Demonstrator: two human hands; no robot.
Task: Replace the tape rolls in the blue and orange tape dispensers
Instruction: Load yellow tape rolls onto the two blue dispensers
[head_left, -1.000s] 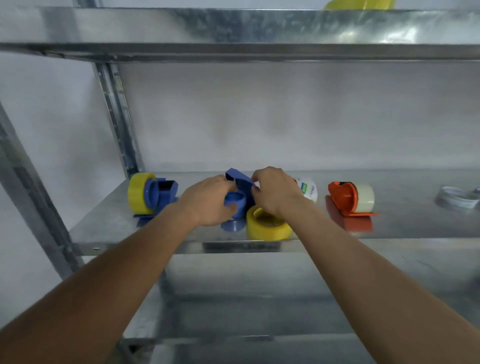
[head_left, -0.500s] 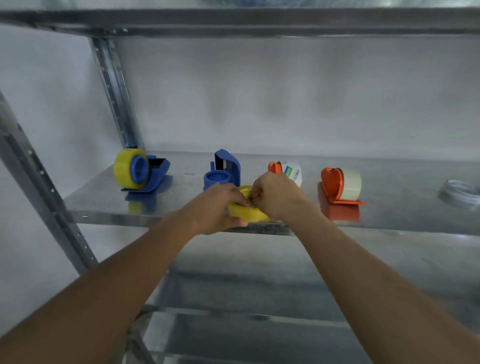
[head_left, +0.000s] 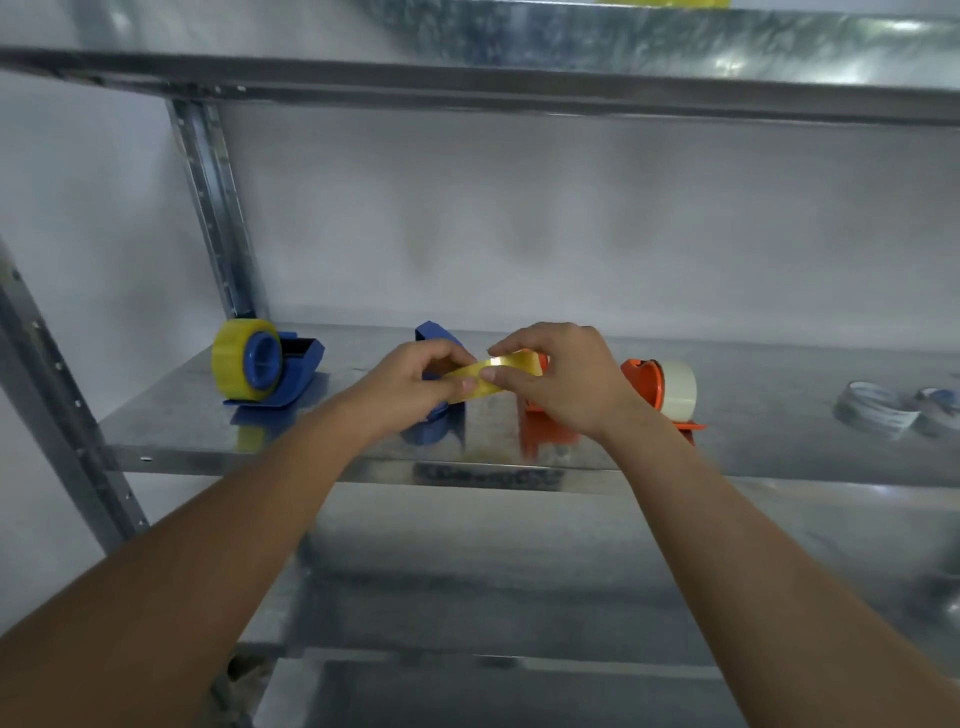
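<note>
While the metal shelf (head_left: 171, 421) carries the empty blue dispenser (head_left: 439, 332) behind my hands, I hold the yellow tape roll (head_left: 493, 375) just above it. My left hand (head_left: 415, 384) and right hand (head_left: 563, 382) both pinch its rim; it seems light, stiff, slick-faced, so edges grip best.

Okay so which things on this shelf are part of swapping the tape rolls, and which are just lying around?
Part of the job:
- yellow tape roll, held up between left hand and right hand
- empty blue dispenser behind the hands
- loaded blue dispenser
- orange dispenser behind the right hand
- orange dispenser with the pale roll

Lying about:
- pale rings at far right, too blurred to identify
</note>
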